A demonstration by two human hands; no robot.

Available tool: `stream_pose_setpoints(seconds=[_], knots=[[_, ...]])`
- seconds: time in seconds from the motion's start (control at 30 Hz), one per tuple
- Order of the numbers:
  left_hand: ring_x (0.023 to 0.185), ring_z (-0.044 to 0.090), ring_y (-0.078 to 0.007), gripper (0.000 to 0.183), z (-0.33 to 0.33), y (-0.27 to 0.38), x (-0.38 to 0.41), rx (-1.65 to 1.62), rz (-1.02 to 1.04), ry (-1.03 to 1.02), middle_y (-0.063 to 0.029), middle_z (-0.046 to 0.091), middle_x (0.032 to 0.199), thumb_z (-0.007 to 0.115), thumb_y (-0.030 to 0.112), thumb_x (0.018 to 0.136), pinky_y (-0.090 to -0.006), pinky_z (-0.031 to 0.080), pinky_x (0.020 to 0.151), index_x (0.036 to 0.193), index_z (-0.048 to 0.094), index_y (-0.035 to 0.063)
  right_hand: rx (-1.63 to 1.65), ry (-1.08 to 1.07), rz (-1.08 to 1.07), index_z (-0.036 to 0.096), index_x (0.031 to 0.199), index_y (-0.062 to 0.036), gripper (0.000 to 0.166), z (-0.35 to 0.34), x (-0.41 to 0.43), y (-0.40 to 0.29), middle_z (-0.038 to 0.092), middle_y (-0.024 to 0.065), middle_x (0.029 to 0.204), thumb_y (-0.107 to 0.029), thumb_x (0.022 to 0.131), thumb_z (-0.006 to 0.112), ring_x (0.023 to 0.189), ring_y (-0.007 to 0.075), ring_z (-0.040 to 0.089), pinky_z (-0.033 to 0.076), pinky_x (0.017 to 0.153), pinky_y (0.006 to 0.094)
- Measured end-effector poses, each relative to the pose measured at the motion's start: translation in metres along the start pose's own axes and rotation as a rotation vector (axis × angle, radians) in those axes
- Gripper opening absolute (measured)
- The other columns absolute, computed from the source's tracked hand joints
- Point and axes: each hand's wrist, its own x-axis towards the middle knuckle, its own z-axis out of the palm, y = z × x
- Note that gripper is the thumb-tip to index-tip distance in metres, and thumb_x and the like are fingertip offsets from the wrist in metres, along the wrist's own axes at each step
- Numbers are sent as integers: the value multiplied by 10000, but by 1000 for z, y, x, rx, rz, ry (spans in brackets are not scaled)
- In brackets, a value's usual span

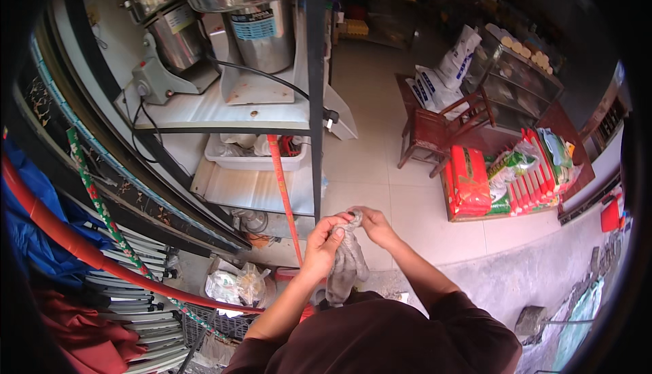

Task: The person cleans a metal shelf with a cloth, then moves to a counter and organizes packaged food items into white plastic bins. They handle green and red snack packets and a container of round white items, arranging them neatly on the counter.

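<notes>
A soiled grey-white work glove hangs from both hands in front of my chest, its fingers pointing down. My left hand pinches the cuff on one side between thumb and fingers. On the other side of the cuff, my right hand grips the fabric, its fingertips partly hidden behind the glove. A small dark opening shows at the cuff between the two hands.
A metal shelf at left carries steel grinding machines and a plastic bin. A red pole crosses the lower left above a waste basket. A wooden chair and red packages stand at right.
</notes>
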Motion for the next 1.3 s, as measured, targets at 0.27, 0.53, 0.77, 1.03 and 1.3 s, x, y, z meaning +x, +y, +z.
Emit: stream_pose_setpoints(seconds=[0.27,0.53,0.77,1.03,1.3], knots=[[1069,493,-169,151,12,73,56,53,465,276,-148,505,1224,478,11,904,-291,364,949,1051,505,-7,35,11,216,597,1061,6,294,-9,-72,19,628,46,864,-229,963,452,776,117,577,494,762,272],[819,609,-281,197,21,116,135,940,636,497,-189,618,952,505,5,855,-350,469,741,1049,501,-25,-459,-173,15,624,1011,-21,198,-30,-96,25,642,100,865,-165,894,553,754,176,605,486,706,277],[826,604,-288,140,35,108,118,774,713,510,-186,617,922,497,-5,846,-349,459,747,986,510,-15,-570,-329,-90,632,922,-51,155,-48,-147,43,631,154,822,-168,839,574,730,298,613,492,654,360],[1041,494,-166,127,-53,101,88,-43,795,762,-116,540,1143,488,1,885,-298,367,947,1011,502,3,-644,-338,-34,644,899,-48,161,-51,-138,22,627,149,791,-181,835,579,702,283,615,496,637,351],[904,533,-150,150,-159,131,120,39,768,1019,-85,566,1017,491,2,885,-276,425,840,1032,513,-11,-715,-353,-4,643,885,-87,133,-42,-131,45,636,142,807,-185,818,582,753,299,613,498,649,385]])
